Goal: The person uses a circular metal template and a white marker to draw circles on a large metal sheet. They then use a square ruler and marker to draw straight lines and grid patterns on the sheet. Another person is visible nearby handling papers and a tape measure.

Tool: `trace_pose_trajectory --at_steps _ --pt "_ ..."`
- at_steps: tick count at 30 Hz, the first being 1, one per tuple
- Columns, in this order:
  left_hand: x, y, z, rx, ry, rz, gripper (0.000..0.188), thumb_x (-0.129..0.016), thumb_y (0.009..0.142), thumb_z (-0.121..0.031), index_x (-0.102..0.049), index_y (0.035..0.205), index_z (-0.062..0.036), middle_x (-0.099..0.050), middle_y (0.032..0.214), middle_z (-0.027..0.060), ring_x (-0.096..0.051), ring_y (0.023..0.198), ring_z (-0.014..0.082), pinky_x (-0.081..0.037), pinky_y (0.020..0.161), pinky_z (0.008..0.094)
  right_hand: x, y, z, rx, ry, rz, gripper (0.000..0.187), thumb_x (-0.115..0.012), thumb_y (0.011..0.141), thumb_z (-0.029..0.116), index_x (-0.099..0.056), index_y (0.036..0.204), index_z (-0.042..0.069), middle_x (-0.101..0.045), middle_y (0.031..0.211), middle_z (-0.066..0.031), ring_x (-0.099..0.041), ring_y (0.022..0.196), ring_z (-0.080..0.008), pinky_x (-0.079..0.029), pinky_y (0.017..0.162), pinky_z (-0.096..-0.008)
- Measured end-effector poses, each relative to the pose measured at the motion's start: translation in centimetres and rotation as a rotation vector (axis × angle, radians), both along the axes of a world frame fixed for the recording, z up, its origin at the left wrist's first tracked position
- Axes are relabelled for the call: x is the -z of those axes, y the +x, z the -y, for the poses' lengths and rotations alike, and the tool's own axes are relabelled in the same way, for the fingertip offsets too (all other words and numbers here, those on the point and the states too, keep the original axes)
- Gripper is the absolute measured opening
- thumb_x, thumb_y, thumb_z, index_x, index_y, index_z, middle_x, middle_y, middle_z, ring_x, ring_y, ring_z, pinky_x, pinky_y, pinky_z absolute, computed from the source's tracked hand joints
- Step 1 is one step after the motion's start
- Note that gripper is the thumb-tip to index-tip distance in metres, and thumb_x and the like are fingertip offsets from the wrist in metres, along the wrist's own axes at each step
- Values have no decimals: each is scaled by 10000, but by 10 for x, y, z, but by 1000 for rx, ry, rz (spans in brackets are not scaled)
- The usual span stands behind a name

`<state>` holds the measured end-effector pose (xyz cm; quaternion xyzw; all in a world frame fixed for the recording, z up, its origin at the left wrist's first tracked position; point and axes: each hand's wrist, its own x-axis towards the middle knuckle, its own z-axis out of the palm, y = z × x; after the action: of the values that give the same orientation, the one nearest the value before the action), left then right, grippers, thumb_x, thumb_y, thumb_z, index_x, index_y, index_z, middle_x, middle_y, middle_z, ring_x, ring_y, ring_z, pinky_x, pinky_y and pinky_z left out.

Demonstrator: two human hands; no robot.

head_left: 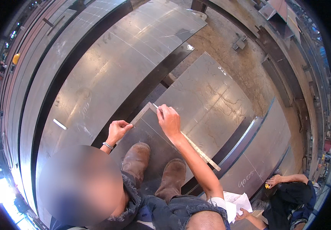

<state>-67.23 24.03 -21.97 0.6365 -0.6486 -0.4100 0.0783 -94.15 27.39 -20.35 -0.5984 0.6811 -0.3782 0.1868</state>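
My left hand (118,130), with a chain bracelet at the wrist, pinches the short leg of a flat metal square (140,113) at the edge of a steel plate (211,96). The square's corner lies ahead of my hands, and its long leg (202,154) runs under my right forearm toward the lower right. My right hand (169,120) grips a thin white marking stick (155,106), its tip at the square's corner. A thin pale line shows on the plate inside the square. Below my hands are two brown boots (135,158) on the plate.
On the large steel plate (108,69) at left lies a white stick (59,124). Dark gaps separate the plates. At lower right, a co-worker's hand (276,180) holds a yellow tape measure (267,186); another hand (243,214) holds white papers (240,201). Steel beams (284,76) stand farther right.
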Motion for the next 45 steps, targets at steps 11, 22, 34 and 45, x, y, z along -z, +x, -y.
trace_pose_trajectory --at_steps 11,22,34,45 --pt "-1 -8 8 -11 -12 -19 272 -809 826 -302 -781 842 -32 -725 696 50 -646 646 103 -506 622 287 -4 -26 4 -184 32 -201 87 -623 904 97 -581 858 36 -669 798 -166 -660 808 -360 -536 716 -479" --pt "14 4 8 -4 -26 25 302 -794 824 -334 -787 860 -34 -752 758 101 -702 679 182 -533 655 326 -54 -155 -197 -266 612 -470 57 -617 796 58 -585 808 12 -633 713 -203 -656 753 -405 -530 665 -515" --pt "16 8 9 -2 9 -55 270 -783 875 -260 -756 870 9 -705 753 19 -607 676 79 -477 620 259 -35 -196 -264 175 724 -444 181 -593 866 26 -622 1043 9 -661 855 -221 -683 760 -403 -543 651 -506" --pt "15 -6 24 -78 170 -232 250 -789 879 -232 -765 929 12 -726 820 15 -618 750 70 -489 718 243 15 -178 -286 387 575 166 332 -719 908 188 -568 1129 -8 -646 949 -140 -650 809 -236 -531 757 -367"
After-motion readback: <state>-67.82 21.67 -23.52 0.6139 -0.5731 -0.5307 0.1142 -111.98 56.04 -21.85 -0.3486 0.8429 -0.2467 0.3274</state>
